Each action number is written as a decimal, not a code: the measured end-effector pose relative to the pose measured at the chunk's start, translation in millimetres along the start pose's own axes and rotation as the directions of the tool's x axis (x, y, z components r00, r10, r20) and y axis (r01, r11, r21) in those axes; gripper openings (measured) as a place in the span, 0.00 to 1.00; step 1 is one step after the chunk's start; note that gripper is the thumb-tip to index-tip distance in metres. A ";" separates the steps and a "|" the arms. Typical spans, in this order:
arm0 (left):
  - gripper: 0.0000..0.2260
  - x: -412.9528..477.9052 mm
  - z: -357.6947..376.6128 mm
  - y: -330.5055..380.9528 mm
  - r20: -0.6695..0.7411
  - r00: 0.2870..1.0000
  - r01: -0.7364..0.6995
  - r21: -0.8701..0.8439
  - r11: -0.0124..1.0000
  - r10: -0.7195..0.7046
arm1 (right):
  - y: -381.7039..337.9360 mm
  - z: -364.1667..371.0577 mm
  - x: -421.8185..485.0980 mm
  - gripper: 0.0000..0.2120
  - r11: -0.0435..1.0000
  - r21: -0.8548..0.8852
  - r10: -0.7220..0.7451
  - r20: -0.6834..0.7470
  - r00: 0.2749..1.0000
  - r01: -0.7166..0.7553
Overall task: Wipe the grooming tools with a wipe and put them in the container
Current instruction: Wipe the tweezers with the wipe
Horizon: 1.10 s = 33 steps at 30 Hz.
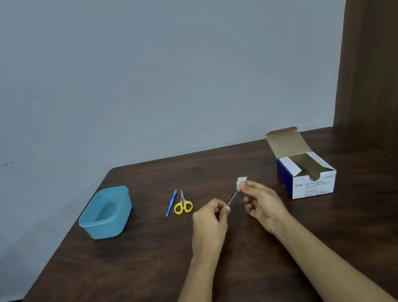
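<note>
**Spotter:** What are your hands doing?

**Operator:** My left hand (210,215) is above the middle of the desk (136,281). Its fingers (226,209) are curled and pinch the near end of a pair of metal tweezers (232,196). The tweezers slant up and away to the right. My right hand (260,201) is just beside it. Its fingers (248,185) pinch a small white wipe (241,182) around the far tip of the tweezers.

**Spotter:** And the other tools?

**Operator:** They lie flat on the desk, left of my hands. The small scissors (183,205) have yellow handles, and the blades point toward the far edge. Just beside them on the left is a slim blue stick tool (171,203). I can't tell what kind it is, or whether the two touch.

**Spotter:** Where's the container?

**Operator:** The light blue plastic container (106,213) sits open near the desk's left edge, well apart from my hands.

**Spotter:** Anything on the right?

**Operator:** An alcohol swabs box (305,174) sits toward the far right corner. It is open, with its lid flap standing up.
</note>
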State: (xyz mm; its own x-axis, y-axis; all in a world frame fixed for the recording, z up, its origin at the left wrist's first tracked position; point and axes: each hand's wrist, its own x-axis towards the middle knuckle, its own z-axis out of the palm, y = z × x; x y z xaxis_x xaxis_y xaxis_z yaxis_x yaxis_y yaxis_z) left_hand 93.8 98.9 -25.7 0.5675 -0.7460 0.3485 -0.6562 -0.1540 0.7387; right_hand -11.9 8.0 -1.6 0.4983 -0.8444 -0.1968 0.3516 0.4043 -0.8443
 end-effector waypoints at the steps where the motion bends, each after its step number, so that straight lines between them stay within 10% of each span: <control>1: 0.03 -0.2 0.3 -0.5 0.003 1.000 0.004 0.004 1.000 -0.004 | 0.8 0.1 -0.3 0.05 1.000 -0.007 -0.009 0.002 1.000 0.009; 14: 0.03 -5.6 10.5 4.8 0.011 0.999 -0.049 -0.057 0.997 0.050 | 14.1 -3.8 -0.2 0.02 0.979 0.118 -0.148 -0.155 0.977 0.167; 33: 0.07 -8.1 4.5 -0.1 -0.012 0.999 -0.037 -0.187 0.982 0.035 | 14.7 -1.6 -3.2 0.06 0.961 -0.177 -0.234 -0.098 0.967 0.214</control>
State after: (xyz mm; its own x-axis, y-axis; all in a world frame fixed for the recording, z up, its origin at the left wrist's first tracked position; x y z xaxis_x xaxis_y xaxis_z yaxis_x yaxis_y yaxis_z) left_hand 87.0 102.1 -31.1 0.5503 -0.7428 0.3813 -0.5718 -0.0024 0.8204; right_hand -9.6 16.1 -14.1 0.3220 -0.9458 -0.0420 0.3040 0.1453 -0.9415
